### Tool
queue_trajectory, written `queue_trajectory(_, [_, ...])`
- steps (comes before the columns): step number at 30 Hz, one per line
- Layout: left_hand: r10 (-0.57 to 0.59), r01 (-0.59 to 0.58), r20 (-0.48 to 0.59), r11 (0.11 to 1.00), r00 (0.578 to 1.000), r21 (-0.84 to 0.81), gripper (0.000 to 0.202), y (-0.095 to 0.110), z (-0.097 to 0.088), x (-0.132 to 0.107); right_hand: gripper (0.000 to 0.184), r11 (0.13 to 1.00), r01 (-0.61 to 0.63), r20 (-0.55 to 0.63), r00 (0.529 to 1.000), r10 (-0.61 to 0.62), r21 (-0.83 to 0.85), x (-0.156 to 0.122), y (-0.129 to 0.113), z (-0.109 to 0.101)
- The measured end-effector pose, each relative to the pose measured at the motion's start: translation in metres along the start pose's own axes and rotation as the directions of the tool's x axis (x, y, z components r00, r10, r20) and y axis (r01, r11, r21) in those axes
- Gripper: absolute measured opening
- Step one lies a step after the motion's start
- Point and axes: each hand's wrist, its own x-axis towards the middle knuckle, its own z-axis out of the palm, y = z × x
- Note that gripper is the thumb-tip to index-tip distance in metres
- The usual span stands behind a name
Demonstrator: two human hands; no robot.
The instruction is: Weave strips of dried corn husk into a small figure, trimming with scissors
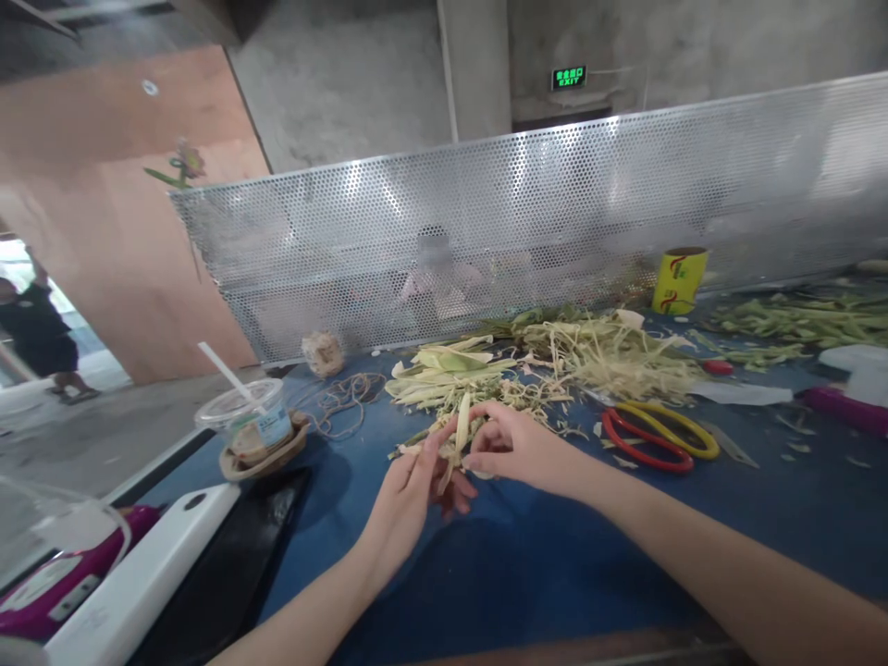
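Note:
My left hand (409, 486) pinches the lower end of a pale corn husk strip (462, 424) between thumb and forefinger, while its other fingers curl loosely underneath. The strip points upward and has a frayed bottom. From the other side, my right hand (517, 446) closes its fingertips on the same piece; the exact contact is partly hidden. Just beyond both hands lies a heap of corn husks (444, 370), with thin shredded strands (603, 356) behind it to the right. Scissors with one red and one yellow handle (648, 437) rest right of my right hand.
A lidded cup with a straw (253, 430) stands in a brown holder at left, near loose twine (343, 407). A white power bank-like slab (156, 564) and purple power strip (62, 592) lie nearer. A yellow tube (680, 280) stands before the perforated metal screen (486, 213).

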Motion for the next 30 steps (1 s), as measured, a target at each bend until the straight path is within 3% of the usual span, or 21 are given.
queue_trajectory(2, [-0.014, 0.012, -0.011, 0.991, 1.0, -0.13, 0.051, 0.001, 0.001, 0.001, 0.042, 0.981, 0.113, -0.125, 0.983, -0.133, -0.157, -0.002, -0.002, 0.002])
queue_trajectory(4, [-0.039, 0.029, -0.032, 0.964, 0.999, -0.264, 0.041, 0.002, 0.001, 0.003, 0.032, 0.862, 0.236, -0.221, 0.905, -0.363, -0.449, -0.005, -0.004, 0.004])
queue_trajectory(7, [-0.06, 0.033, -0.054, 0.911, 0.997, -0.411, 0.024, 0.001, 0.0, 0.004, 0.023, 0.543, 0.337, -0.099, 0.776, -0.622, -0.769, -0.007, -0.005, 0.005])
queue_trajectory(9, [-0.064, 0.037, -0.043, 0.889, 0.997, -0.456, 0.019, 0.001, 0.0, 0.004, 0.023, 0.413, 0.361, 0.005, 0.757, -0.653, -0.836, -0.008, -0.003, 0.006])
queue_trajectory(11, [-0.078, 0.054, -0.033, 0.886, 0.996, -0.461, 0.017, 0.001, 0.001, 0.003, 0.02, 0.381, 0.362, 0.042, 0.769, -0.638, -0.851, -0.007, -0.001, 0.009])
queue_trajectory(18, [-0.032, 0.031, 0.004, 0.938, 0.999, -0.345, 0.022, 0.001, 0.001, -0.001, 0.015, 0.524, 0.405, -0.007, 0.786, -0.619, -0.749, -0.007, -0.004, 0.01])
queue_trajectory(21, [0.012, -0.002, 0.037, 0.966, 0.999, -0.26, 0.029, 0.0, -0.002, -0.003, 0.011, 0.693, 0.433, -0.116, 0.796, -0.595, -0.577, -0.005, -0.005, 0.006])
queue_trajectory(23, [0.023, -0.012, 0.067, 0.987, 0.998, -0.163, 0.037, 0.001, -0.003, -0.004, 0.007, 0.842, 0.391, -0.246, 0.833, -0.496, -0.373, -0.001, -0.003, 0.002])
queue_trajectory(25, [0.01, -0.006, 0.065, 0.998, 0.998, -0.066, 0.042, 0.003, -0.003, -0.004, 0.006, 0.948, 0.292, -0.353, 0.88, -0.317, -0.123, 0.003, 0.0, 0.0])
queue_trajectory(28, [-0.009, 0.009, 0.024, 1.0, 1.0, 0.004, 0.044, 0.005, -0.002, -0.003, 0.013, 0.971, 0.179, -0.426, 0.9, -0.097, 0.157, 0.008, 0.005, -0.001])
queue_trajectory(30, [-0.005, 0.005, 0.016, 1.0, 1.0, 0.026, 0.044, 0.004, -0.001, -0.002, 0.015, 0.959, 0.157, -0.448, 0.893, -0.036, 0.238, 0.01, 0.007, -0.001])
